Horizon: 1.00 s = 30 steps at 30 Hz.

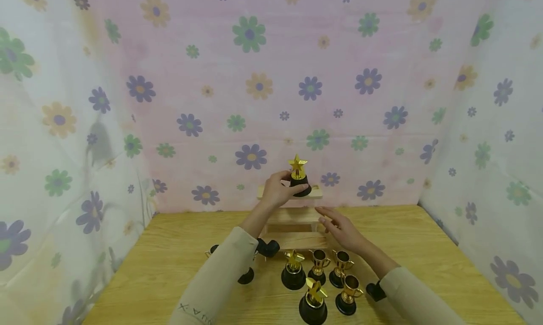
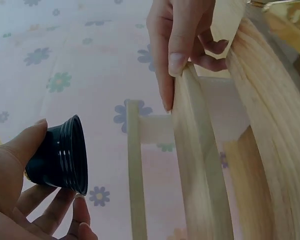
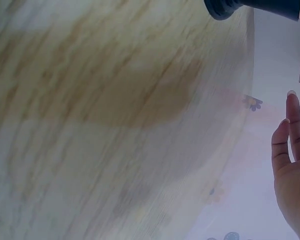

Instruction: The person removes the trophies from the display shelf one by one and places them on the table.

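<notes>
In the head view my left hand (image 1: 277,190) grips the black base of a gold star trophy (image 1: 298,167), holding it upright at the top step of a tiered wooden stand (image 1: 297,240). The left wrist view shows the trophy's dark base (image 2: 60,157) between thumb and fingers, apart from the stand's boards (image 2: 190,150). My right hand (image 1: 342,229) is at the stand's right side, its fingers mostly straight. Its thumb and forefinger (image 2: 162,65) lie at the end of the middle board. The right wrist view catches only part of this hand (image 3: 295,185).
Before the stand are two star trophies (image 1: 293,278) (image 1: 313,308) and three gold cup trophies (image 1: 319,263) (image 1: 341,270) (image 1: 348,299). More trophies (image 1: 246,275) are partly hidden by the left forearm. A flowered cloth (image 1: 254,103) surrounds the wooden table (image 1: 169,259).
</notes>
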Each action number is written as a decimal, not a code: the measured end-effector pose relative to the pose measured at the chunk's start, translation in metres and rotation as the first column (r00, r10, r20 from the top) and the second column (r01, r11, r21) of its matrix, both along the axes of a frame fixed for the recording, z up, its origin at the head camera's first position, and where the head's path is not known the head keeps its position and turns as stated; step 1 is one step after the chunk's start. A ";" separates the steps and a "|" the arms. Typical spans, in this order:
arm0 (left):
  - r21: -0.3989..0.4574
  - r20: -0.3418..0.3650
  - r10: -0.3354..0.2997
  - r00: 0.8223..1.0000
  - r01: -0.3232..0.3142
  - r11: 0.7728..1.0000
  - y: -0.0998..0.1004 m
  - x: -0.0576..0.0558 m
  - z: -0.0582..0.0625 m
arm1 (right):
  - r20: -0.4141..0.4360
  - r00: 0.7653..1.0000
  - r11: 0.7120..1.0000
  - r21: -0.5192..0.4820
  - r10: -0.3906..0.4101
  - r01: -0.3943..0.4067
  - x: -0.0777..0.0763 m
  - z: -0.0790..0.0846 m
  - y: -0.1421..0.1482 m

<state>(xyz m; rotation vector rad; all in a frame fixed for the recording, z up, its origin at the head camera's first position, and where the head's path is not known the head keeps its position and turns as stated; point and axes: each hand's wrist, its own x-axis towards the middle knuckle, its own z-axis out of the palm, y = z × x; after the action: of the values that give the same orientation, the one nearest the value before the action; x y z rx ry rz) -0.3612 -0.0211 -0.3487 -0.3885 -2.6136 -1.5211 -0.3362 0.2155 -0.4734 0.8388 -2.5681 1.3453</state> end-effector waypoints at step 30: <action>-0.060 -0.094 -0.061 0.994 0.056 0.997 -0.031 0.038 -0.006 | -0.011 1.000 0.999 -0.037 -0.023 0.023 -0.004 -0.005 -0.004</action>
<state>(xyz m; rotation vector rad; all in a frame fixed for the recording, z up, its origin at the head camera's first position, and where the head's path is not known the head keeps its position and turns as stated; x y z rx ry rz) -0.3233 -0.0522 -0.3544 -0.5337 -2.5981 -1.4098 -0.3406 0.2115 -0.4786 0.8058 -2.5287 1.3724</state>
